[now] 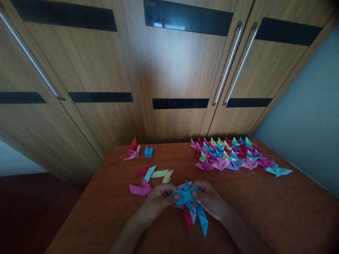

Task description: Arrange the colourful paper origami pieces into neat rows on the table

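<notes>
Both hands meet near the table's front middle around a blue folded paper piece (186, 195). My left hand (160, 201) pinches its left side between thumb and fingers. On the right side, my right hand (210, 201) grips it the same way, thumb on top. Below the blue piece, a red paper strip (187, 220), a lilac one and a blue pointed one (202, 218) stick out toward me. Pink paper shows behind it. Whether these are joined to the blue piece I cannot tell. Folded papers in magenta (140, 188), light blue, green and yellow lie beyond my left hand.
Rows of colourful folded paper pieces (225, 153) stand at the back right of the brown table (100, 211). At the back left are a red and pink folded piece (134, 151) and a small blue one (148, 151). Wooden cabinet doors (180, 67) rise behind the table.
</notes>
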Motion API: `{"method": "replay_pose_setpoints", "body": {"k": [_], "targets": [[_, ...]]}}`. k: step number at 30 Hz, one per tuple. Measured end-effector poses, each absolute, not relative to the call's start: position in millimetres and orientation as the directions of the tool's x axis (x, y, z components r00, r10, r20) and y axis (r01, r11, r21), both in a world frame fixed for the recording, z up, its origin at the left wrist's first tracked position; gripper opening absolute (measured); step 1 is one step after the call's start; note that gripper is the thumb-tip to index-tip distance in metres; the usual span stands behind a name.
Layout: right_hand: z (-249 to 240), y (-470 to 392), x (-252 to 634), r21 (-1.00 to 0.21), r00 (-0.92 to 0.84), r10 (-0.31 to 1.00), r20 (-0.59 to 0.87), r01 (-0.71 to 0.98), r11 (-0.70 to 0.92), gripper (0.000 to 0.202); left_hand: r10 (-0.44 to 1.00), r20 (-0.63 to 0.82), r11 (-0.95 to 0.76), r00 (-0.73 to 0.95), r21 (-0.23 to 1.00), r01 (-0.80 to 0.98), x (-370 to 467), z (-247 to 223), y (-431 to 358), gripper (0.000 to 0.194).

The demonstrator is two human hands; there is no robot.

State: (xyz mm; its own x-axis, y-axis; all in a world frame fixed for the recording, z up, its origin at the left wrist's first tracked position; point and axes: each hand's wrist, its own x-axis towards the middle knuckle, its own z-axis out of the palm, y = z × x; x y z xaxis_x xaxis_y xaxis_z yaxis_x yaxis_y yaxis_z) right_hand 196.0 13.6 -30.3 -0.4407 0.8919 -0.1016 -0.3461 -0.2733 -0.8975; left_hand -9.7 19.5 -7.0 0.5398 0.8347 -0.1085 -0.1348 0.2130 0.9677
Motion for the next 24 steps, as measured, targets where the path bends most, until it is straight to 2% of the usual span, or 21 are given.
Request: {"method": "replay_pose_setpoints", "body": {"k": [3,7,19,21,24], "targets": [[-30.9,13.5,195.5,-0.840,-0.488,0.869,-0.085,-0.434,-0.326,0.037,0.831,-0.092,0.230,0.549,0.955,-0.188,-9.6,-6.3,18.1,0.019],[-34.5,16.7,198.1,-0.812,-0.453,0.890,-0.057,-0.497,-0.305,0.036,0.842,-0.092,0.242,0.531,0.945,-0.221,-12.0,-6.1,19.5,0.020],[-40.2,19.7,200.6,-0.805,-0.421,0.905,-0.055,-0.518,-0.290,0.046,0.876,-0.123,0.297,0.467,0.899,-0.321,-11.9,-5.4,17.4,0.031],[-37.5,19.6,201.5,-0.836,-0.422,0.905,-0.046,-0.480,-0.266,0.046,0.877,-0.123,0.283,0.465,0.914,-0.291,-11.9,-5.7,17.9,0.030],[-29.8,18.0,201.6,-0.933,-0.422,0.905,-0.047,-0.305,-0.191,0.039,0.866,-0.112,0.239,0.488,0.949,-0.207,-12.0,-4.7,18.5,0.029]]}}
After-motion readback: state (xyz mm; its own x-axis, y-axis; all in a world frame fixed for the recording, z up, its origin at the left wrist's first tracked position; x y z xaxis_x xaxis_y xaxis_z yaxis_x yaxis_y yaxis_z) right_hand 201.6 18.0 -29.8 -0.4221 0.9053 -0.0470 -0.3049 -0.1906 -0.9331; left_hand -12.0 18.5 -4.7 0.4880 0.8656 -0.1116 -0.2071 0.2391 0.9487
